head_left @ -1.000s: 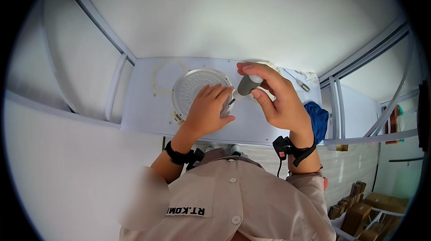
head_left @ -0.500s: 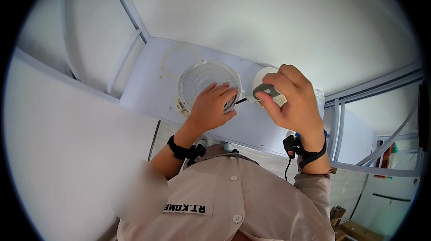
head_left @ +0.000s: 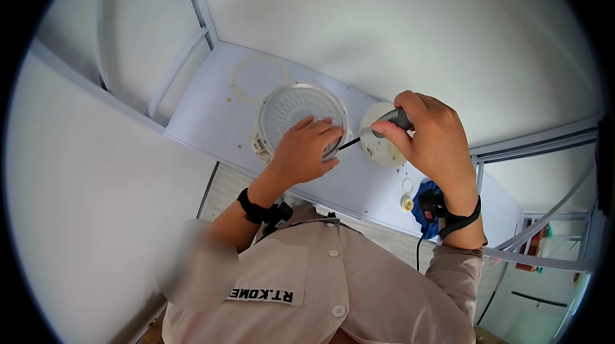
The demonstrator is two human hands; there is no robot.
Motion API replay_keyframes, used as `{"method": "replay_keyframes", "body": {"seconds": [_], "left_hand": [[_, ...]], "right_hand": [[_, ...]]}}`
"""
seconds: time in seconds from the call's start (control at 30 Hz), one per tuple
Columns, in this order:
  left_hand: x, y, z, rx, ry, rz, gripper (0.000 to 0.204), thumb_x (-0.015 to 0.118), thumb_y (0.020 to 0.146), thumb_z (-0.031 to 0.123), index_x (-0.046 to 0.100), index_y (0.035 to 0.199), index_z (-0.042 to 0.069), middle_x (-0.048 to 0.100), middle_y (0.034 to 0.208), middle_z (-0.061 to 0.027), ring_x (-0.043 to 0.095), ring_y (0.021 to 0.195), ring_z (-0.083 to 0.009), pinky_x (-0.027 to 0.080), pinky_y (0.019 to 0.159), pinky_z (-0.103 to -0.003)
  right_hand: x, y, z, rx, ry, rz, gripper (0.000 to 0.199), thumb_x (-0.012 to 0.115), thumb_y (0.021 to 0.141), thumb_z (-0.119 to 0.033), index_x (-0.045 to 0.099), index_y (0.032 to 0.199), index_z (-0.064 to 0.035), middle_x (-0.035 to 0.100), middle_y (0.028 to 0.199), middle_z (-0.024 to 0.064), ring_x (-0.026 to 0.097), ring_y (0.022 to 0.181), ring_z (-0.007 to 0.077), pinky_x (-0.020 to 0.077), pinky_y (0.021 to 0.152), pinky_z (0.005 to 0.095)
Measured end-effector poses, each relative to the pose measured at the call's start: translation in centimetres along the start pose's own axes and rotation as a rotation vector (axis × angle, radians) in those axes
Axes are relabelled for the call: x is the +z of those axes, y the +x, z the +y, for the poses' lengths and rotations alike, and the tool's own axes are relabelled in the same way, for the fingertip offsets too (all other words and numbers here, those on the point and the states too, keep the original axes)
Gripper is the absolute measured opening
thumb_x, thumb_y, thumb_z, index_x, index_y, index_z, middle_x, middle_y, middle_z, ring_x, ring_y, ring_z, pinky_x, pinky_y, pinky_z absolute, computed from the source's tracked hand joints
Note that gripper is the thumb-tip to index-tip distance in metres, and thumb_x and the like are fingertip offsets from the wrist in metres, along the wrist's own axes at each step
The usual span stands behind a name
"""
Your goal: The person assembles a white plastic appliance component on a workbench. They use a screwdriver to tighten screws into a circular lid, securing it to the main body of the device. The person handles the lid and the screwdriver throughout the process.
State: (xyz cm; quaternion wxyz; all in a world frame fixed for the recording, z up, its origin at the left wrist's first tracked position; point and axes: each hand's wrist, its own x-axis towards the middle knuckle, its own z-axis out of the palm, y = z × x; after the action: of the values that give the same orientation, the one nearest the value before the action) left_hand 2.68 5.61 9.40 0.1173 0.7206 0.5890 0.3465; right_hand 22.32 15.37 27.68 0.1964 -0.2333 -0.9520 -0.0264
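Pressing flat on the round lamp [head_left: 301, 113], the left hand [head_left: 306, 152] is lying open, while the right hand [head_left: 426, 132] is gripping a screwdriver [head_left: 384, 123] beside it.

The single head view, a wide fisheye, looked out from the person's head at close range onto a white panel [head_left: 211, 110], with forearms entering from the lower edge
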Motion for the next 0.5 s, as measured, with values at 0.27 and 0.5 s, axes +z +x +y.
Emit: {"method": "replay_keyframes", "body": {"seconds": [0.27,0.5], "left_hand": [[0.0,0.0,-0.1,0.005,-0.014,0.006,0.055,0.086,0.078,0.021,0.069,0.130,0.014,0.071,0.130,-0.0073,0.062,0.136,-0.0286,0.044,0.120,-0.051],[0.0,0.0,-0.3,0.004,-0.023,0.016,0.054,0.086,0.078,0.021,0.069,0.129,0.014,0.072,0.130,-0.0067,0.062,0.136,-0.0288,0.044,0.119,-0.051]], "right_hand": [[-1.1,-0.1,0.1,-0.110,0.215,-0.091,0.025,0.083,0.086,-0.025,0.068,0.099,-0.0093,0.062,0.084,0.0071,0.066,0.079,0.0293,0.0526,0.066,0.0398],[-1.5,0.8,-1.9,0.329,-0.115,-0.275,0.041,0.087,0.082,-0.035,0.067,0.104,-0.0067,0.066,0.090,0.0094,0.068,0.082,0.0283,0.0530,0.067,0.0378]]}}
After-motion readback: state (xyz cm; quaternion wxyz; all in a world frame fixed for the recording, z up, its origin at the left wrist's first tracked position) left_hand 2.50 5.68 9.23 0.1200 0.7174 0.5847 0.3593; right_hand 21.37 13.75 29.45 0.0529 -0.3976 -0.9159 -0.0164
